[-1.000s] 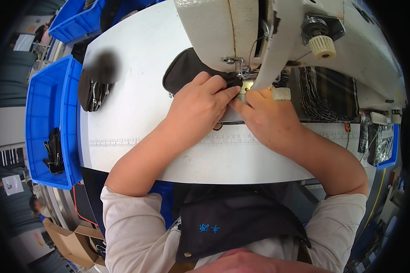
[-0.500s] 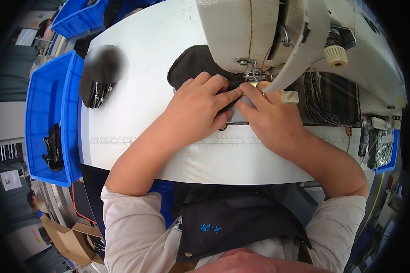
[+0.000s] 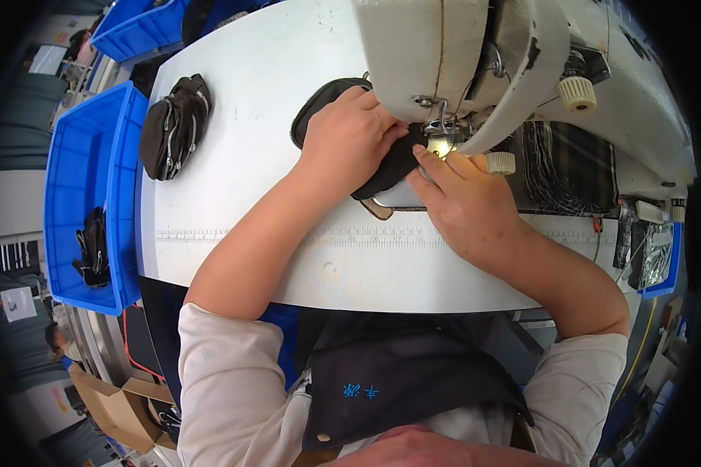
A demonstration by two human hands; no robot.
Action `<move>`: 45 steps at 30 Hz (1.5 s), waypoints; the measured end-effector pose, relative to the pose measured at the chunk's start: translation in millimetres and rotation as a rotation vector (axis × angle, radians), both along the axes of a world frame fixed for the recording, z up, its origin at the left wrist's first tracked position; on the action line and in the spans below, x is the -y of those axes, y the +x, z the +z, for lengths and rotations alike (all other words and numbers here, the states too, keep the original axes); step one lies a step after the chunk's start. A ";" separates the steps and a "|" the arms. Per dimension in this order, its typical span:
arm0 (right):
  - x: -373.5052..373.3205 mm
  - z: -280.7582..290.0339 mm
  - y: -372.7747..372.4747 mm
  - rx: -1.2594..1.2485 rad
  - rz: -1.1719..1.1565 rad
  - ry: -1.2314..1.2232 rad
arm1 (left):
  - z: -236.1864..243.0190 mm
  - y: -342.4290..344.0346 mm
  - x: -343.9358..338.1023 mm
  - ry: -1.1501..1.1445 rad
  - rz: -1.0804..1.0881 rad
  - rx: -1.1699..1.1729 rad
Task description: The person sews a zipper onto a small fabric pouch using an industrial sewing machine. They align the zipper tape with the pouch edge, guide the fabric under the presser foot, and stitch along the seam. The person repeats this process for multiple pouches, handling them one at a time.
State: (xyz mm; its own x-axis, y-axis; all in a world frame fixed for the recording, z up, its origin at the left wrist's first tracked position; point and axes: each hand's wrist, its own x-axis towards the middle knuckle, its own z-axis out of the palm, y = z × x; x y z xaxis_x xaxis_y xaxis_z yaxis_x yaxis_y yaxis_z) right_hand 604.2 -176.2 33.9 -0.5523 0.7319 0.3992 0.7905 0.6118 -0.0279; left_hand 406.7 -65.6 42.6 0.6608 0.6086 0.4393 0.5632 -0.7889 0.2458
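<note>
A dark fabric pouch (image 3: 382,173) with a zipper along its curved left edge lies on the sewing machine's bed, partly under my hands. My left hand (image 3: 344,144) is closed on it, fingertips gathering the cloth left of the presser foot (image 3: 442,127). On the other side, my right hand (image 3: 469,198) has its thumb and index finger at the pouch's right edge, just in front of the lit needle area. Its other fingers are bent beside a cream knob (image 3: 500,163). The machine head (image 3: 420,54) hides the far part of the pouch.
Another dark zippered pouch (image 3: 174,128) rests at the table's left. Beside the table stands a blue bin (image 3: 121,194) with dark items inside; a second blue bin (image 3: 136,31) is farther back. Stacked dark fabric pieces (image 3: 572,167) lie right of the needle, under the machine arm.
My left hand has shifted slightly up, away from my right fingertips. The pouch has turned, with more cloth now toward me. The pouch at the table's left, blurred before, now shows sharply.
</note>
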 end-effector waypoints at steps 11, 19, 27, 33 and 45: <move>-1.3 1.4 0.9 -0.020 0.018 0.024 | -0.3 -0.2 9.2 -0.083 0.071 0.129; 1.1 4.1 -2.9 -0.005 -0.010 0.046 | 2.4 -2.8 19.7 0.120 -0.156 -0.012; 3.3 3.6 1.3 -0.031 -0.029 -0.026 | 14.0 0.6 29.5 0.063 -0.130 -0.114; 3.6 4.6 2.2 -0.057 -0.025 -0.038 | 28.0 -5.4 39.2 -0.094 -0.125 -0.198; 4.7 4.2 3.5 -0.015 -0.015 -0.052 | 16.8 1.0 39.9 0.158 -0.196 -0.191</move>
State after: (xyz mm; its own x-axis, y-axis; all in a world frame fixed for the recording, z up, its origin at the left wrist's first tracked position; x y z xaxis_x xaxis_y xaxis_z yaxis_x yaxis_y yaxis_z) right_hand 607.7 -180.9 38.0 -0.5352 0.7601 0.3686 0.7989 0.5972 -0.0714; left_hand 407.7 -105.5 59.3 0.8384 0.3959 0.3746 0.4210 -0.9069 0.0163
